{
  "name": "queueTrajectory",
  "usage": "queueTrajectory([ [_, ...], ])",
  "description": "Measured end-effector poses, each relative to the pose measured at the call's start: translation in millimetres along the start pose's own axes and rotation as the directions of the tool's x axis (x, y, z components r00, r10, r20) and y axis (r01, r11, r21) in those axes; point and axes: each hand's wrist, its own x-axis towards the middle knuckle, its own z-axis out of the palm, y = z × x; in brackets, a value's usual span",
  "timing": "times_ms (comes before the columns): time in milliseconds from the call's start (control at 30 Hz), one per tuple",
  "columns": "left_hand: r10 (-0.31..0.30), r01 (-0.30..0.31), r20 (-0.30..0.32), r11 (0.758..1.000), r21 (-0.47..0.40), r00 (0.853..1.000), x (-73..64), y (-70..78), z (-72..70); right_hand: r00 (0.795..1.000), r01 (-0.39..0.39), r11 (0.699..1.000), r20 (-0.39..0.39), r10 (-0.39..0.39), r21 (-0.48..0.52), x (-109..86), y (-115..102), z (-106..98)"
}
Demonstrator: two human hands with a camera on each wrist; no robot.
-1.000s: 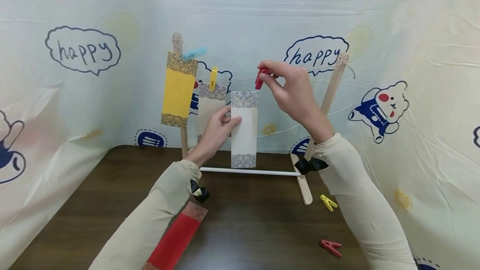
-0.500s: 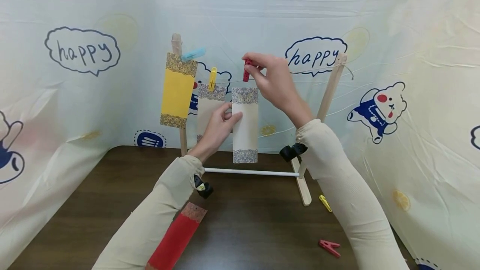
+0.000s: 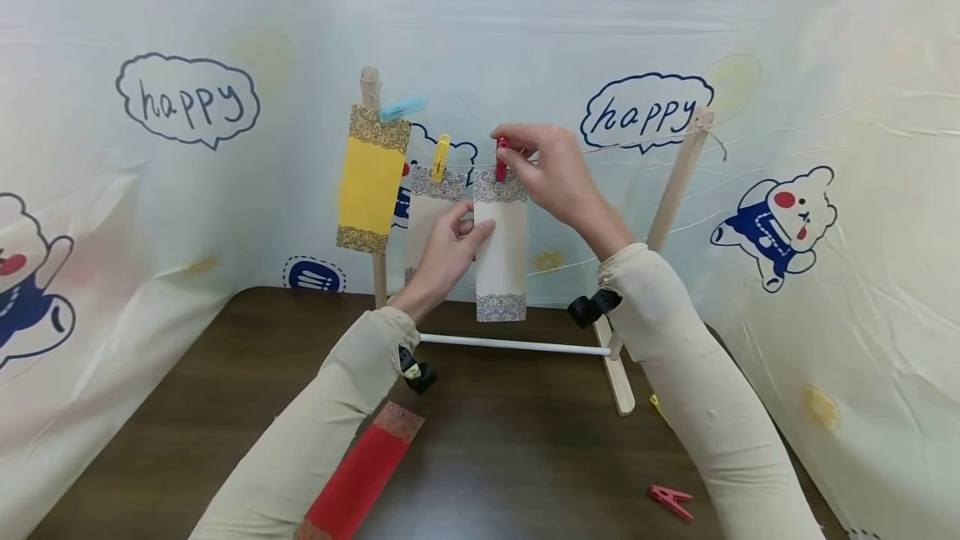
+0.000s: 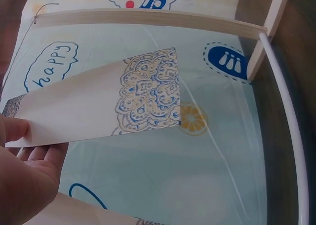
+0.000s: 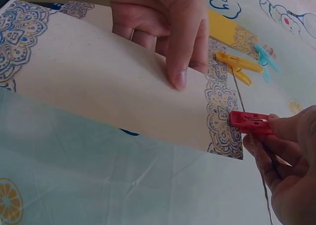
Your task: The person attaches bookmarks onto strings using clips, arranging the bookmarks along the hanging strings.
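My left hand (image 3: 444,252) pinches the left edge of a white card (image 3: 501,248) with lacy patterned bands at both ends, thumb in front and fingers behind. The card hangs upright, its top edge at the string (image 5: 261,178). Between thumb and fingers my right hand (image 3: 558,177) pinches a red clothespin (image 5: 249,122), whose jaws overlap the card's top band at the string. Just left, a similar pale card (image 3: 427,211) hangs from a yellow clothespin (image 3: 440,158). Beyond it a yellow card (image 3: 371,182) hangs under a light blue clothespin (image 3: 402,107).
Two wooden posts, the right post (image 3: 675,182) among them, hold the string, with a white rod (image 3: 517,345) low between them. A red card (image 3: 365,473) lies on the dark table (image 3: 525,457). A pinkish-red clothespin (image 3: 671,500) and a partly hidden yellow clothespin (image 3: 658,407) lie at right.
My right hand has moved left, then down, bringing the red clothespin onto the white card's top edge. My left hand has raised the card slightly toward the string.
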Motion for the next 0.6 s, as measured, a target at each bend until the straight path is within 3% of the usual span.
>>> queueTrajectory([
  [133, 0.004, -0.004, 0.002, 1.000, 0.023, 1.000, -0.5, 1.6, -0.1, 0.998, -0.040, 0.999, 0.051, 0.040, -0.008, -1.7, -0.6, -2.8],
  [267, 0.007, -0.006, -0.002, 0.995, 0.097, 1.000, -3.9, -1.0, -2.0, 0.988, -0.084, 0.995, 0.123, 0.090, -0.053, -4.7, -1.3, -4.3],
  [367, -0.026, 0.025, 0.002, 0.986, 0.163, 1.000, -9.7, -4.0, -4.7, 0.981, -0.098, 0.992, 0.161, 0.110, -0.082, -8.9, -0.9, -4.2],
  [500, -0.083, 0.069, 0.049, 0.968, 0.239, 0.995, -20.9, -8.1, -9.5, 0.984, -0.093, 0.990, 0.145, 0.107, -0.102, -16.5, 0.0, -5.3],
  [600, -0.092, 0.067, 0.073, 0.953, 0.294, 0.993, -29.3, -12.3, -13.9, 0.991, -0.072, 0.990, 0.108, 0.085, -0.120, -22.6, -0.6, -7.9],
])
